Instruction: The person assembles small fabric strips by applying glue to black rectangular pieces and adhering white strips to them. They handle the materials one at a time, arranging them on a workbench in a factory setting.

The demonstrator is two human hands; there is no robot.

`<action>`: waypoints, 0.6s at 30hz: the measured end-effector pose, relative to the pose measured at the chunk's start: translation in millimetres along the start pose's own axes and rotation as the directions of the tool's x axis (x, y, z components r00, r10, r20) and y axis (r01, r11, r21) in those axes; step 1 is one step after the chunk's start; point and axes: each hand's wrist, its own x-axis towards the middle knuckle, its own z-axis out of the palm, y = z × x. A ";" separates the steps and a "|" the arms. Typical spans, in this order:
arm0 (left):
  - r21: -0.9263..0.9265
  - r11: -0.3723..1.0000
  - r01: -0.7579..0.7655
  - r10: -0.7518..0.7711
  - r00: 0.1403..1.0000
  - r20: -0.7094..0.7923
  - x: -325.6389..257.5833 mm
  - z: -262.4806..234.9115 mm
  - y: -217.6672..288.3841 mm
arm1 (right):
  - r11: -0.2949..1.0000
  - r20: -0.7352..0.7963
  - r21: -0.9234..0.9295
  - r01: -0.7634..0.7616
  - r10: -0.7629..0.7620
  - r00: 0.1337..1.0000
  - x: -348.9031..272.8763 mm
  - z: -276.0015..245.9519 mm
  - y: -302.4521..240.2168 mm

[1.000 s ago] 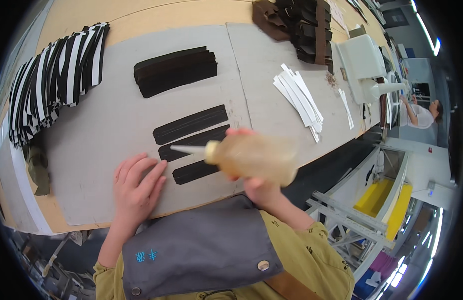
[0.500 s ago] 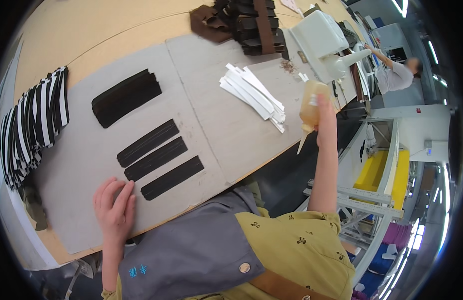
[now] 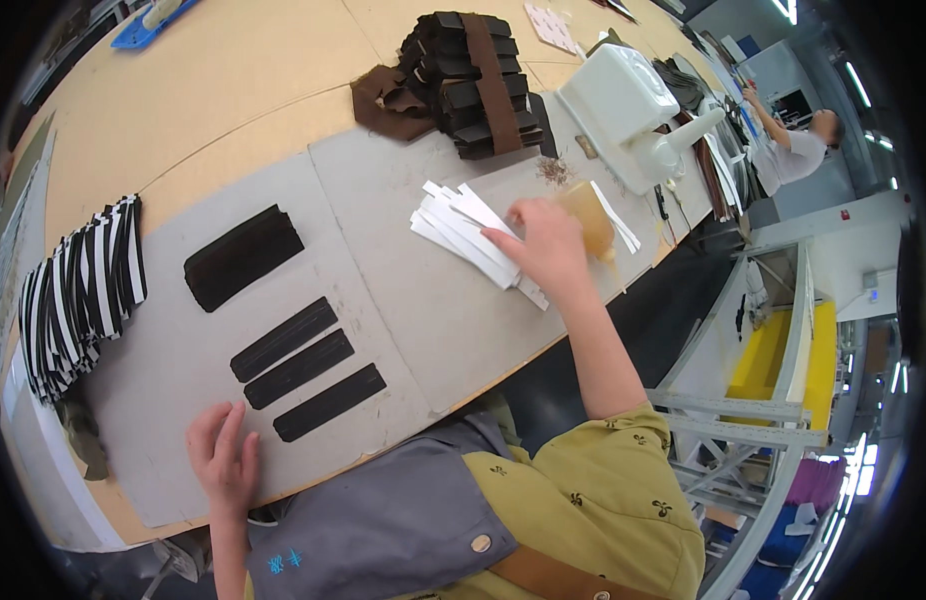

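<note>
My right hand (image 3: 551,248) is over the right end of a pile of white strips (image 3: 461,235), its thumb and fingers apart and holding nothing. Just right of it a squeeze bottle (image 3: 591,222) of amber liquid rests on the grey mat, nozzle pointing to the near edge. My left hand (image 3: 223,458) lies at the mat's near edge, fingers loosely spread. Close to it are three black strips in a row: the far one (image 3: 285,338), the middle one (image 3: 301,369) and the near one (image 3: 330,402). Behind them sits a stack of black pieces (image 3: 245,257).
Black-and-white striped strips (image 3: 83,298) are heaped at the left edge. A strapped bundle of dark pieces (image 3: 473,85) stands farther back. A white container (image 3: 623,95) stands back right, near a knife (image 3: 661,203). Another person (image 3: 791,155) works beyond the table's right end.
My right hand has set the bottle down on the mat, let go of it and moved left toward the white strips. My left hand has stayed nearly in place.
</note>
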 end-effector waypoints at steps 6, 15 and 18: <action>0.019 1.000 -0.012 0.013 0.999 -0.051 1.5 6.3 3.6 | 0.991 0.044 0.134 0.027 -0.034 0.998 1.2 8.5 2.7; 0.038 0.998 0.042 -0.039 0.997 -0.068 6.1 -0.2 12.6 | 0.997 -0.047 0.021 0.075 -0.074 0.996 -2.5 13.8 10.7; 0.049 0.998 0.034 -0.029 0.995 -0.096 9.3 1.5 14.0 | 0.999 -0.112 0.008 0.037 -0.036 0.993 -4.0 9.6 9.1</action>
